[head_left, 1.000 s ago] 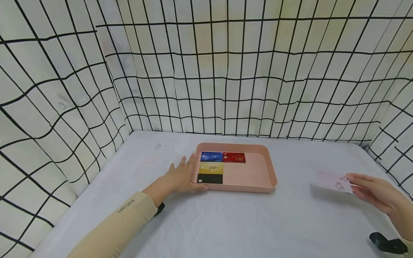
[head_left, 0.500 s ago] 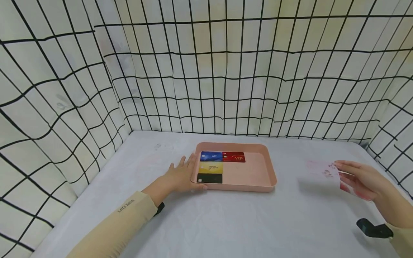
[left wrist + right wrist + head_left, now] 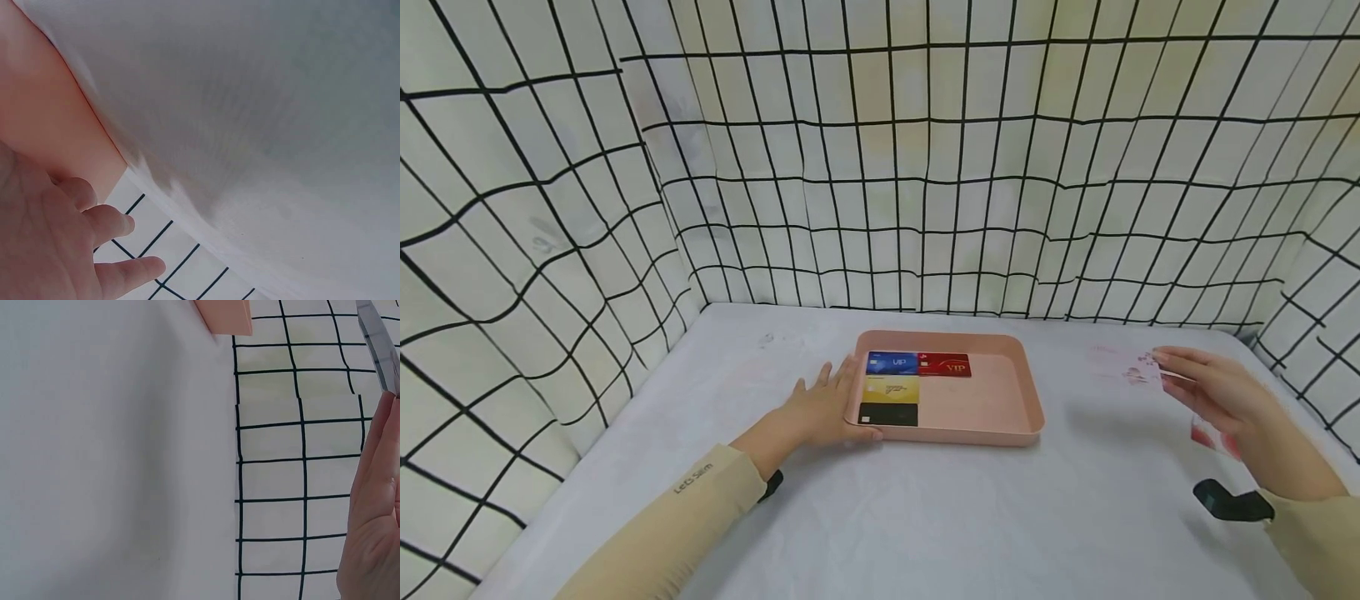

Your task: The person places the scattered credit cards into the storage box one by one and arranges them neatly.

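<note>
A shallow pink tray (image 3: 977, 408) lies on the white-covered table. Along its left side are a blue VIP card (image 3: 891, 363), a yellow card (image 3: 891, 388) and a black card (image 3: 887, 415); a red VIP card (image 3: 944, 365) adjoins the blue one. My left hand (image 3: 822, 410) rests against the tray's left side, fingers spread, thumb by the front corner. Right of the tray, my right hand (image 3: 1221, 396) pinches a pale card with pink print (image 3: 1135, 373) above the table. A red patch shows beneath that palm. In the right wrist view the card (image 3: 380, 347) appears edge-on.
A white wall with a black grid (image 3: 925, 167) encloses the table at the back and both sides. The white cloth (image 3: 970, 517) covers the table in front of the tray and around it.
My right hand has moved left and farther back, towards the tray, carrying the pale card. The left hand and the tray stay where they were.
</note>
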`<action>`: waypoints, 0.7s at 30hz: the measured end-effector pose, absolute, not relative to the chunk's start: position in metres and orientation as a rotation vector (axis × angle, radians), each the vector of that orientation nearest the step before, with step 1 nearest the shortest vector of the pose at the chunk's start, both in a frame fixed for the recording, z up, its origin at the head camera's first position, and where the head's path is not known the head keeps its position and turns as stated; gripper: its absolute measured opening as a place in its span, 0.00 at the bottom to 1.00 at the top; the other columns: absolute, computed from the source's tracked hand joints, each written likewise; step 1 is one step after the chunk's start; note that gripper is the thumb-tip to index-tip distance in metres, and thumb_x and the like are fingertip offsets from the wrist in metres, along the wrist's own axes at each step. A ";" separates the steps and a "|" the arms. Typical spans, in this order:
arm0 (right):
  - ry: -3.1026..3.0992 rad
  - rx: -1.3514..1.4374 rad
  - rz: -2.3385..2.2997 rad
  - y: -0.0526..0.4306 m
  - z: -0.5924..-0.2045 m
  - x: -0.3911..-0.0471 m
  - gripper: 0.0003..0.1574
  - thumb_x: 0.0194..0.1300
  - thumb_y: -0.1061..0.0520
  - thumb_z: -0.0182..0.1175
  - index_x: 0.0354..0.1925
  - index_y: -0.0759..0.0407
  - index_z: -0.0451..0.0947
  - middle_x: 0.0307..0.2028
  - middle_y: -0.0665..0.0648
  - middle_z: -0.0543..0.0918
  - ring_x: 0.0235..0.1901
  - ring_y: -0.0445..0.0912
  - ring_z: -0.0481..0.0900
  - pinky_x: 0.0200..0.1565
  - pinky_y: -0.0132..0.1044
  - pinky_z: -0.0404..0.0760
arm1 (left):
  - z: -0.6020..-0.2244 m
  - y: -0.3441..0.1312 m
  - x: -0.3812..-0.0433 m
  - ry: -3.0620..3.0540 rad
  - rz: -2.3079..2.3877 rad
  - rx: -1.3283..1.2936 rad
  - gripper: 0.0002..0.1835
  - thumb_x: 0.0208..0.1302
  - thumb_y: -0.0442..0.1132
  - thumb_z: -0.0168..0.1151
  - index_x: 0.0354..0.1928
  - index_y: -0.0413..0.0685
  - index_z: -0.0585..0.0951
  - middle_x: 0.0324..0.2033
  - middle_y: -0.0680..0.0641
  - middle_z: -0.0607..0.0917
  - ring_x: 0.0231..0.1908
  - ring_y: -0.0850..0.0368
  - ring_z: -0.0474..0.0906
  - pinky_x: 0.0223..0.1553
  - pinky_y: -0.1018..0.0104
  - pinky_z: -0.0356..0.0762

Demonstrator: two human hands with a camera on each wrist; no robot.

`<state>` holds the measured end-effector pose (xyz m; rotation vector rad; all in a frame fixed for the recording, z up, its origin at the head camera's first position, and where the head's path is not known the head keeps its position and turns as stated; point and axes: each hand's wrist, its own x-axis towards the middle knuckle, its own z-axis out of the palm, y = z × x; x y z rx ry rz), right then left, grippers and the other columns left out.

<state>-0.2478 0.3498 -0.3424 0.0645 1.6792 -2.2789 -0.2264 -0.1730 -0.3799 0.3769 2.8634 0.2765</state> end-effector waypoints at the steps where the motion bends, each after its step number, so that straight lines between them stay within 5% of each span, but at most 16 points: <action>1: 1.686 0.060 -2.277 0.346 -0.342 -0.249 0.15 0.77 0.61 0.58 0.40 0.49 0.90 0.40 0.50 0.87 0.38 0.42 0.87 0.42 0.31 0.85 | -0.380 -0.173 -0.227 2.862 0.277 0.376 0.70 0.55 0.78 0.63 0.82 0.45 0.37 0.81 0.41 0.42 0.78 0.32 0.38 0.68 0.24 0.43; 21: 1.903 0.023 -2.075 0.276 -0.350 -0.274 0.07 0.75 0.56 0.62 0.39 0.43 0.85 0.40 0.46 0.85 0.39 0.39 0.85 0.42 0.29 0.84 | -0.381 -0.173 -0.227 2.864 0.307 0.373 0.70 0.55 0.77 0.64 0.82 0.46 0.36 0.81 0.42 0.42 0.78 0.33 0.38 0.69 0.25 0.42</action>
